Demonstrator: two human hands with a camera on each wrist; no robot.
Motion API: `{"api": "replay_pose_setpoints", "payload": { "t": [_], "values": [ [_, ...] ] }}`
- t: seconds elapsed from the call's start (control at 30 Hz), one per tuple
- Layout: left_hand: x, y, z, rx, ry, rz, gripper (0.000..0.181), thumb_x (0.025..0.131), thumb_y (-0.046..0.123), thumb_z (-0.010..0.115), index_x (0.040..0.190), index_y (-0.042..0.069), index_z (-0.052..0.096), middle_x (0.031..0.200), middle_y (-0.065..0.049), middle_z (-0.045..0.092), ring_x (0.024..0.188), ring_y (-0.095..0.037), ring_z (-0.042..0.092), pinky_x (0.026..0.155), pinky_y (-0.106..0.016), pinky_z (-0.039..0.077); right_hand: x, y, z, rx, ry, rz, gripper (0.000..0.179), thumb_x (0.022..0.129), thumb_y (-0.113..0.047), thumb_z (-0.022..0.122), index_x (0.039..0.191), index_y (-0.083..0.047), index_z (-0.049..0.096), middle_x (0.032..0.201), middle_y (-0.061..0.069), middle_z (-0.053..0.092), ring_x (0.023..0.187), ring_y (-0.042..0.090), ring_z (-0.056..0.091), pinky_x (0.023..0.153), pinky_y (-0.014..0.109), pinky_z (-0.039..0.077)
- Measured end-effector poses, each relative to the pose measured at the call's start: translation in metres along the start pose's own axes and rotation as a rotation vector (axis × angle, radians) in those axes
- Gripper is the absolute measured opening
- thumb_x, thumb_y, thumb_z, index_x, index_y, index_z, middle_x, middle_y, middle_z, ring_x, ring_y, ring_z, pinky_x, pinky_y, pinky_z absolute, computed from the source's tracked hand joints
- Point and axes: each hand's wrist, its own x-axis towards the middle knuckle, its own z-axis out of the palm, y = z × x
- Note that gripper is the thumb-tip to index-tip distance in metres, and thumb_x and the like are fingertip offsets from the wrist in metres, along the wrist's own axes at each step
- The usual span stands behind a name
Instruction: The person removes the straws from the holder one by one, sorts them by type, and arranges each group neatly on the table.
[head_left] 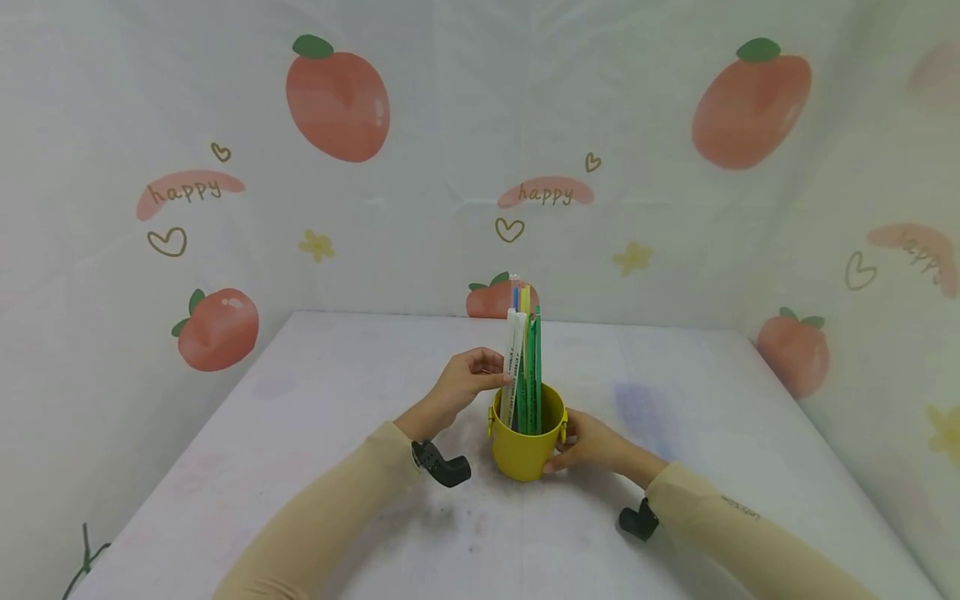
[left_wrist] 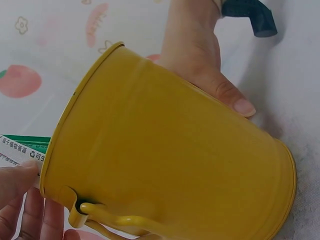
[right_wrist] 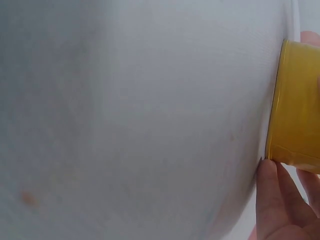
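Note:
A small yellow bucket [head_left: 517, 457] with side handles stands upright on the table, holding several long thin straws. White paper-wrapped straws [head_left: 513, 354] with printed lettering are at its left side, and green ones [head_left: 534, 367] lean beside them. My left hand [head_left: 454, 385] pinches the white straws between thumb and fingers above the rim; the left wrist view shows the thumb [left_wrist: 20, 177] against the printed wrapper. Low on the bucket's right side, my right hand [head_left: 592, 442] grips the wall. In the right wrist view, fingers [right_wrist: 277, 205] touch the bucket's base edge.
Blue and yellow straw tips [head_left: 523, 297] rise behind the white ones. The white table [head_left: 360, 367] has a faint purple stain [head_left: 645, 412] on the right. A printed curtain [head_left: 450, 108] hangs behind and along the sides. Black wrist cameras [head_left: 444, 467] are strapped over both sleeves.

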Motion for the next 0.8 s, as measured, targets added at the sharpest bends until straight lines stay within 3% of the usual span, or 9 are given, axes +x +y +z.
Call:
{"api": "replay_pose_setpoints", "payload": {
  "t": [0.2,0.8],
  "values": [
    [-0.0002,0.0001,0.0001,-0.001,-0.001,-0.001,0.021,0.088,0.016,0.072,0.104,0.005,0.064,0.101,-0.005,0.067,0.092,-0.016,0.058,0.102,-0.043,0.047,0.0001,-0.0008,0.0007,-0.015,0.018,0.019,0.072,0.067,-0.024,0.090,0.126,-0.002,0.054,0.110,0.005,0.063,0.092,0.021,0.053,0.079,0.033,0.048],
    [-0.0005,0.0026,-0.0006,-0.009,0.021,0.055,0.018,0.086,0.010,0.073,0.101,0.004,0.064,0.099,-0.004,0.067,0.090,-0.013,0.060,0.091,-0.032,0.051,0.0016,0.0007,0.0007,0.020,0.022,0.061,0.065,0.065,-0.019,0.091,0.118,-0.004,0.056,0.091,0.002,0.058,0.084,0.019,0.052,0.072,0.031,0.046]
  ]
}}
